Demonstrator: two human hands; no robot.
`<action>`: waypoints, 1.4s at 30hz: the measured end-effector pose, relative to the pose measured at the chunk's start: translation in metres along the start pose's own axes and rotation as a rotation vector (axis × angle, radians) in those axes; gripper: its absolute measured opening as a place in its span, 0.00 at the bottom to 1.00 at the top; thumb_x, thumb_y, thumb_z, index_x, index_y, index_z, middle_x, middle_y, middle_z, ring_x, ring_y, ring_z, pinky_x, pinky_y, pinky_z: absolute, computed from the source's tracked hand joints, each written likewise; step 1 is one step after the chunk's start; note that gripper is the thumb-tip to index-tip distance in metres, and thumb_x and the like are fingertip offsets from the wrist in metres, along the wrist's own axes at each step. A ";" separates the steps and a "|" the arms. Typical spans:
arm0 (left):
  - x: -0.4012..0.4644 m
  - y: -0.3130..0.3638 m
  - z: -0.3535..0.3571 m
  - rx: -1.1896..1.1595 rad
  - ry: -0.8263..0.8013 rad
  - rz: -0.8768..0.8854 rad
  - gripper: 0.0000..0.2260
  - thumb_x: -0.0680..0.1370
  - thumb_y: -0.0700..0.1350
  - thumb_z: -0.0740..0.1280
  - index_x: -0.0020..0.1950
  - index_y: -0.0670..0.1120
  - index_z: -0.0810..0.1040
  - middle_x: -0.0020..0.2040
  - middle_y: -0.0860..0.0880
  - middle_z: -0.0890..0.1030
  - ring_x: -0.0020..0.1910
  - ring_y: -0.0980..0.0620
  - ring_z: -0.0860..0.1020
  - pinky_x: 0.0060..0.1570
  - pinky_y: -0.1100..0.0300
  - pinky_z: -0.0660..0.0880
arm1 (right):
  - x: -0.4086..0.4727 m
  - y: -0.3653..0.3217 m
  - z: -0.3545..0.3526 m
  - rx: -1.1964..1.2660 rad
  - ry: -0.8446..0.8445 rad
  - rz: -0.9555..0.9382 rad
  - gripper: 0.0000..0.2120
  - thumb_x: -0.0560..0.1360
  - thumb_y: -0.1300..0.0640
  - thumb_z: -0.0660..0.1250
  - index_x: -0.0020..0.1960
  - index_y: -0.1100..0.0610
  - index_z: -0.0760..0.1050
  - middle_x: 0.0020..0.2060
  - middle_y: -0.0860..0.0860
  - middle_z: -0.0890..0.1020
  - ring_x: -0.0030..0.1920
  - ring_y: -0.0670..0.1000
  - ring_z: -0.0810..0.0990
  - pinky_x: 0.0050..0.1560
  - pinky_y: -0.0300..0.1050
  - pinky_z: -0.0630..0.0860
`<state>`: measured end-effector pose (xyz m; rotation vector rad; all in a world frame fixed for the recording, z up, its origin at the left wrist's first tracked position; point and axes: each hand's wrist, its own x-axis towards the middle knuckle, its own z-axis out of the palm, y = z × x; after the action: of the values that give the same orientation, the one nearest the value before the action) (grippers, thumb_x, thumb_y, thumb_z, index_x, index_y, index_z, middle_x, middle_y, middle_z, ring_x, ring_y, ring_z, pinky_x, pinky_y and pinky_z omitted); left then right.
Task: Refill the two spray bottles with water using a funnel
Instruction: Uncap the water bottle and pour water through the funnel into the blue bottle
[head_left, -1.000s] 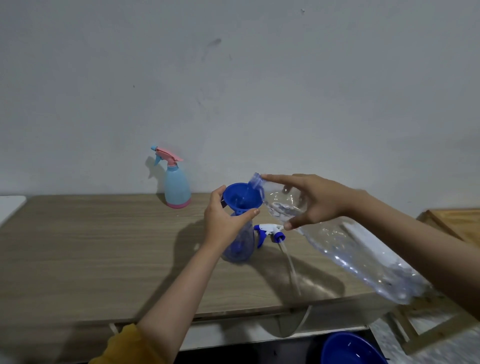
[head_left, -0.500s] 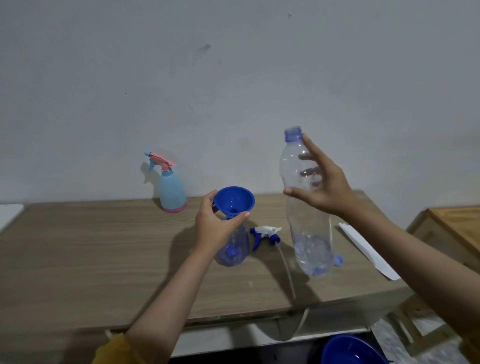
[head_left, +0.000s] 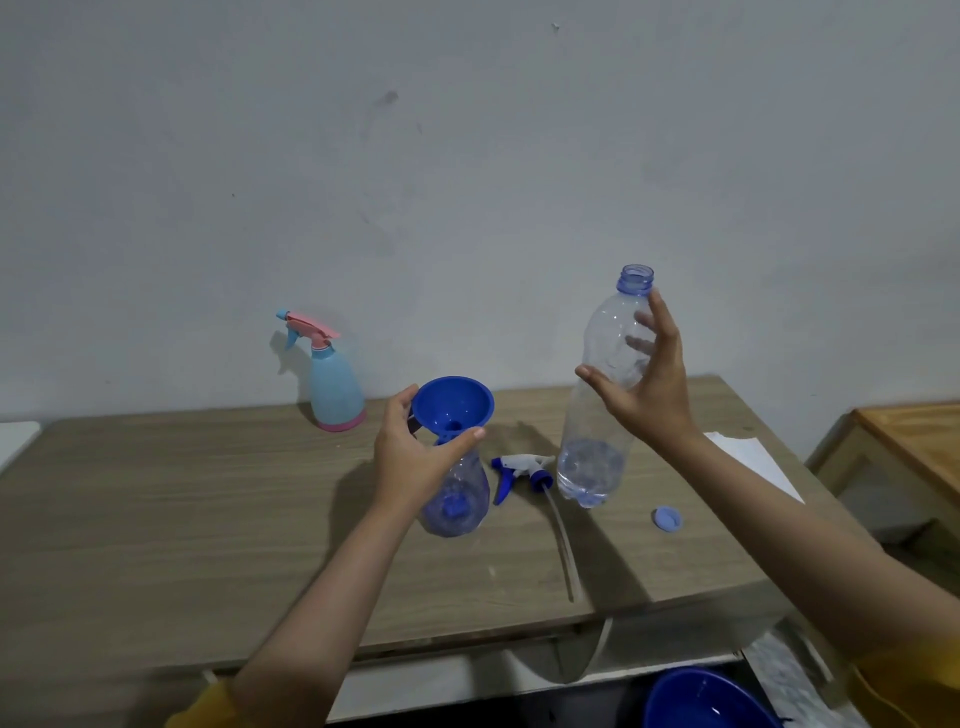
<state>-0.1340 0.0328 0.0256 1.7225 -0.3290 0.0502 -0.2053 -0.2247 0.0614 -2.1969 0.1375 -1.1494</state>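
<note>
A clear blue-tinted spray bottle (head_left: 457, 501) stands without its head on the wooden table (head_left: 182, 499), a blue funnel (head_left: 453, 402) seated in its neck. My left hand (head_left: 410, 457) grips the neck just under the funnel. My right hand (head_left: 647, 387) holds a large clear water bottle (head_left: 602, 395) upright beside it, uncapped, with a little water at its bottom. The white and blue spray head (head_left: 522, 467) with its tube lies on the table between the two bottles. A light blue and pink spray bottle (head_left: 332, 382) stands by the wall, head on.
A blue bottle cap (head_left: 667, 518) lies on the table at the right, with a white sheet (head_left: 753, 462) behind it. A blue basin (head_left: 701, 699) sits below the table's front edge. A wooden stool (head_left: 909, 441) stands at the far right.
My right hand has swung the water bottle from tipped over the funnel to upright and carried it right, away from the funnel. My left hand stays on the spray bottle's neck.
</note>
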 end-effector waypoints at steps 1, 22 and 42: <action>0.000 0.000 0.000 -0.004 0.000 -0.001 0.37 0.61 0.51 0.80 0.64 0.53 0.66 0.61 0.53 0.74 0.60 0.55 0.73 0.55 0.62 0.70 | 0.000 0.001 0.000 -0.005 0.011 0.002 0.51 0.65 0.52 0.79 0.76 0.49 0.49 0.68 0.58 0.65 0.62 0.51 0.72 0.62 0.54 0.75; -0.009 -0.009 -0.009 -0.050 -0.063 -0.029 0.46 0.64 0.47 0.79 0.74 0.48 0.55 0.69 0.52 0.68 0.66 0.56 0.68 0.61 0.61 0.65 | 0.009 -0.100 0.044 -0.048 -0.482 -0.282 0.27 0.71 0.49 0.71 0.68 0.53 0.69 0.61 0.52 0.73 0.62 0.51 0.72 0.60 0.50 0.74; -0.002 -0.035 0.007 0.134 -0.119 -0.185 0.20 0.65 0.45 0.78 0.52 0.50 0.75 0.46 0.55 0.79 0.47 0.54 0.78 0.44 0.62 0.71 | 0.044 -0.142 0.086 -0.386 -0.953 0.035 0.31 0.69 0.44 0.72 0.70 0.42 0.66 0.57 0.48 0.73 0.54 0.49 0.72 0.51 0.45 0.72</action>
<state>-0.1282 0.0316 -0.0101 1.8870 -0.2566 -0.1694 -0.1402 -0.0869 0.1401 -2.8235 -0.0199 0.0436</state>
